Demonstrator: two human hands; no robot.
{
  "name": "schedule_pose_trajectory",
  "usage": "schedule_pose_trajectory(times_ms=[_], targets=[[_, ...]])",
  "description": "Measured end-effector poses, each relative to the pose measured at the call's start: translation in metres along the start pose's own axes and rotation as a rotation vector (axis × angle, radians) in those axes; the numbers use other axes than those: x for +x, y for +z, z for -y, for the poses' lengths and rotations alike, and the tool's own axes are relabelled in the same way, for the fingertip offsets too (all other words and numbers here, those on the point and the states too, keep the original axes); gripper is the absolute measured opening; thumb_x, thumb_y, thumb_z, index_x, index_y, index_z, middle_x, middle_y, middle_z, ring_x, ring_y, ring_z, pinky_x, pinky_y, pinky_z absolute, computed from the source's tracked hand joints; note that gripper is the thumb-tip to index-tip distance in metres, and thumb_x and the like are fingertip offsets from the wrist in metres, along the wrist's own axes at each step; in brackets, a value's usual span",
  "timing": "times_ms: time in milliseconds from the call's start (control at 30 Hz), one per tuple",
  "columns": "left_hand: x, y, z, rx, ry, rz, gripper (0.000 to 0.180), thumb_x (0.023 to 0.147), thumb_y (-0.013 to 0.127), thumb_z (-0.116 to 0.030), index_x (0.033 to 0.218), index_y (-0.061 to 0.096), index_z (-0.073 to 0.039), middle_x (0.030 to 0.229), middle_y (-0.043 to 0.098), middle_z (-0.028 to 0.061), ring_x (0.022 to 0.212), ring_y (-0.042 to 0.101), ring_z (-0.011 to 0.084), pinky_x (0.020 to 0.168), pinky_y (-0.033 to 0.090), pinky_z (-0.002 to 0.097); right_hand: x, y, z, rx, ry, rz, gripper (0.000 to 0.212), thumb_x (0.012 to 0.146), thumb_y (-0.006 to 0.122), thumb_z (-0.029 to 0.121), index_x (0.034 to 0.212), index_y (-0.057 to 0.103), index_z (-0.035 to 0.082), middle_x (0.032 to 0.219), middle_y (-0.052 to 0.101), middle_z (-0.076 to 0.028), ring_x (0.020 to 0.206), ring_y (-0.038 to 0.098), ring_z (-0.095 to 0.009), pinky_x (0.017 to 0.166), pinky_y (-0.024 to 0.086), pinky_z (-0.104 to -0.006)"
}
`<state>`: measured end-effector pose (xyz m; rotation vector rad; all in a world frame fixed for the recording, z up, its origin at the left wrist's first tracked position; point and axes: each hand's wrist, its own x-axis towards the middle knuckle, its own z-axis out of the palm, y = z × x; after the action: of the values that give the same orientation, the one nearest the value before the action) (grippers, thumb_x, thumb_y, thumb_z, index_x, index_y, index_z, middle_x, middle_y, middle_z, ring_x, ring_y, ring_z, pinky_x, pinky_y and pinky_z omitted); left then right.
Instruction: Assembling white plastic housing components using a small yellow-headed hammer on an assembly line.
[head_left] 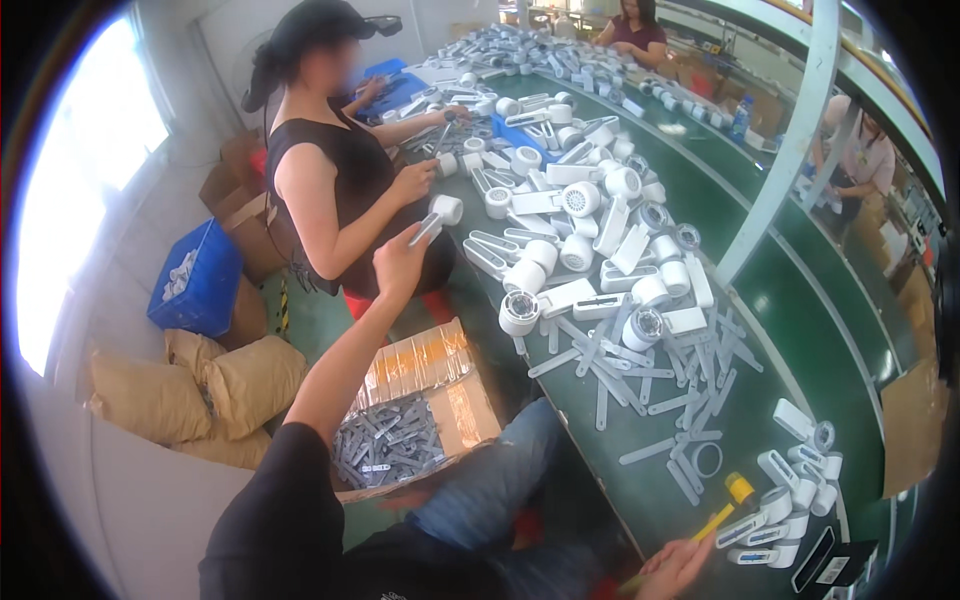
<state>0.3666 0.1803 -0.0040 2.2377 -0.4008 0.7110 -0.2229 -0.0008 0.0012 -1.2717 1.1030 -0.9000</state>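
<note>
My left hand (400,262), arm stretched forward, is closed around the looped handle of a white handheld fan housing (446,209). The round end points up and away from me, near a co-worker's arm. Low at the right, my right hand (678,568) grips the handle of a small yellow mallet (738,488), its head raised over the table beside a group of white fan housings (778,520). A large heap of similar white housings (580,200) covers the table. Loose grey flat strips (670,380) lie scattered in front of it, with a grey ring (707,460) among them.
An open cardboard box (465,410) of grey strips stands by my legs. A co-worker (325,180) in a dark top works at the far left. Brown sacks (150,395) and a blue crate (200,280) sit left. A metal post (790,150) rises from the green table.
</note>
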Motion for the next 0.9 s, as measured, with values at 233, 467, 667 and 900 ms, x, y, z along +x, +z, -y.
schedule_pose_trajectory(times_ms=[233,467,667,900], targets=[[0.062,0.116,-0.011,0.158,0.33,0.355,0.033,0.101,0.058,-0.036,0.099,0.075,-0.008,0.092,0.073,0.0213,0.086,0.071,0.0424,0.079,0.057,0.05,0.006,-0.029,-0.052,0.237,-0.017,-0.154,0.058,0.111,0.047,0.02,0.164,0.025,0.012,0.07,0.049,0.001,0.048,0.042,-0.005,0.039,0.036,-0.0209],[-0.013,0.049,-0.14,-0.122,0.654,0.376,0.042,0.101,0.064,-0.013,0.141,0.061,-0.004,0.127,0.07,0.0215,0.122,0.065,0.0361,0.103,0.049,0.0425,-0.003,-0.02,-0.013,0.21,-0.195,-0.217,0.049,0.11,0.046,0.014,0.157,0.036,0.007,0.067,0.047,0.001,0.042,0.036,-0.005,0.04,0.034,-0.0222],[-0.205,0.032,-0.354,-0.769,1.141,0.79,0.038,0.085,0.078,-0.008,0.123,0.072,-0.008,0.126,0.071,0.0138,0.114,0.067,0.0352,0.098,0.053,0.0436,0.007,-0.047,0.007,-0.082,0.036,-0.471,0.049,0.097,0.074,0.009,0.142,0.055,0.007,0.068,0.049,0.004,0.043,0.044,-0.004,0.037,0.034,-0.0225],[-0.344,0.029,-0.472,-0.518,0.814,1.552,0.082,0.085,0.08,-0.041,0.144,0.051,0.009,0.107,0.075,0.0209,0.099,0.072,0.0389,0.089,0.057,0.0428,-0.004,-0.055,-0.01,0.161,-0.053,-0.428,0.037,0.101,0.066,0.008,0.136,0.057,0.001,0.064,0.057,0.002,0.046,0.051,-0.005,0.042,0.038,-0.0226]])
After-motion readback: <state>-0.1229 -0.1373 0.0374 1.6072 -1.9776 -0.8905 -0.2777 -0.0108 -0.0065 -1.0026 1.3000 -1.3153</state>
